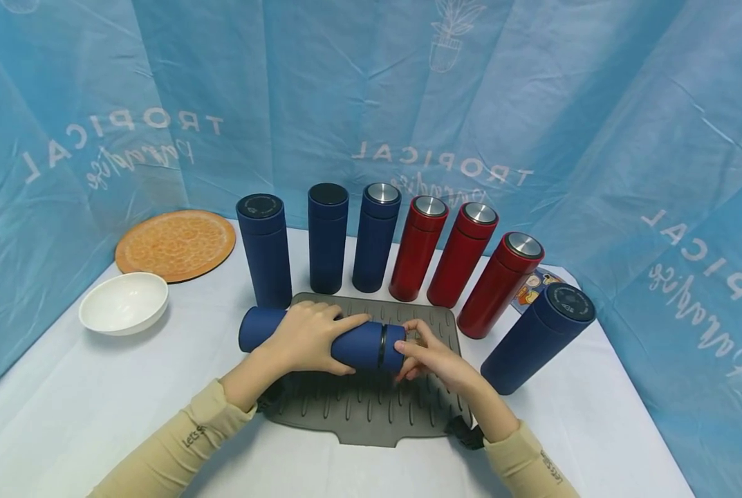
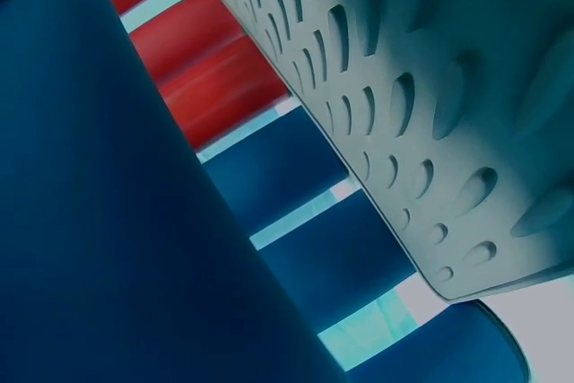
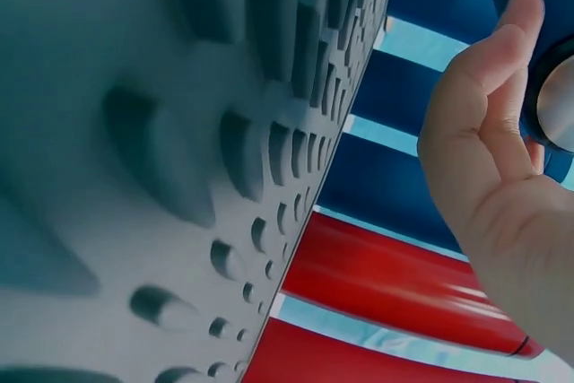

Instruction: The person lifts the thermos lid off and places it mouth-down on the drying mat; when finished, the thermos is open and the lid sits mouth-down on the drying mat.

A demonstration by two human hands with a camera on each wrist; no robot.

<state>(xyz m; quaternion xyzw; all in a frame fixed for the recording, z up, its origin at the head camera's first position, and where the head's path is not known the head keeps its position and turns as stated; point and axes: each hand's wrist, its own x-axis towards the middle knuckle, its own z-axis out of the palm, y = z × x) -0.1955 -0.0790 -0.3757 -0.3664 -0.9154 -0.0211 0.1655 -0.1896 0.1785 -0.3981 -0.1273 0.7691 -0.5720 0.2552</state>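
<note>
A blue thermos lies on its side above a dark grey ridged mat. Around its body, my left hand grips with spread fingers. At the lid end, past a black ring, my right hand pinches the thermos's lid between thumb and fingers. In the right wrist view, that hand is curled at the lid, whose silver top faces the camera. The thermos body fills the left side of the left wrist view, where most of the left hand is out of sight.
Blue thermoses and red thermoses stand in an arc behind the mat. Another blue one stands at the right, near a patterned card. At the left are a white bowl and a round orange mat.
</note>
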